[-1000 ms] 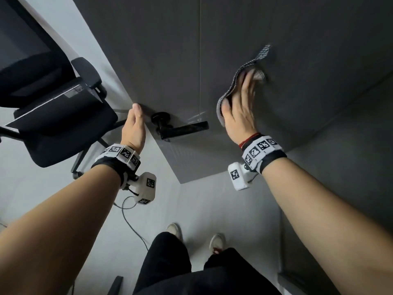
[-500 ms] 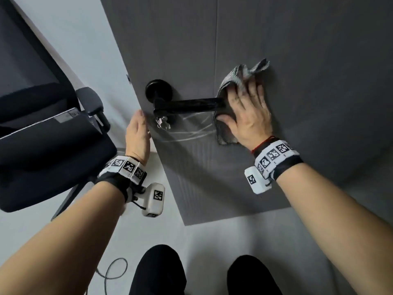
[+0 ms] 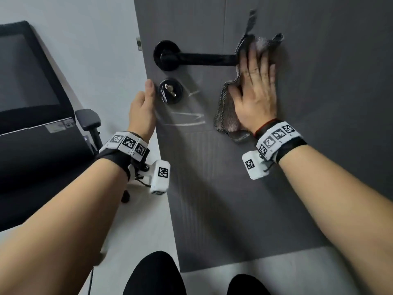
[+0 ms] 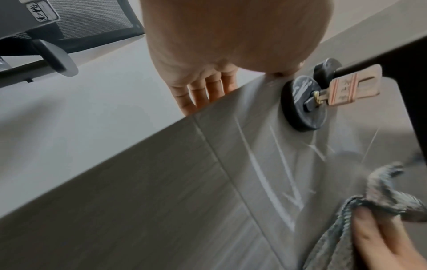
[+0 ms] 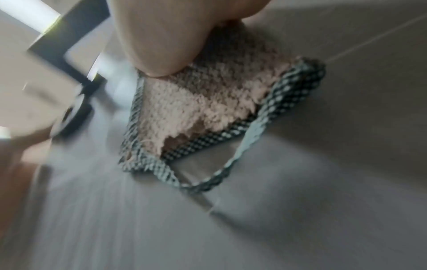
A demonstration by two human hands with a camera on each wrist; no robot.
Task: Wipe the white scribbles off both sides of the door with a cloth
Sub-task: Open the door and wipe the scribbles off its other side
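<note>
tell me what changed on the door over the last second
The right hand slid the cloth, pressed flat under it, across the door from clear of the lever handle to close beside its free end. Nothing was picked up or let go. The left hand still holds the door's edge by the lock, and the white scribbles below the lock are still unwiped.

The chair label [image 4: 41,11] bears handwritten characters, seemingly Chinese, too blurred to read.
</note>
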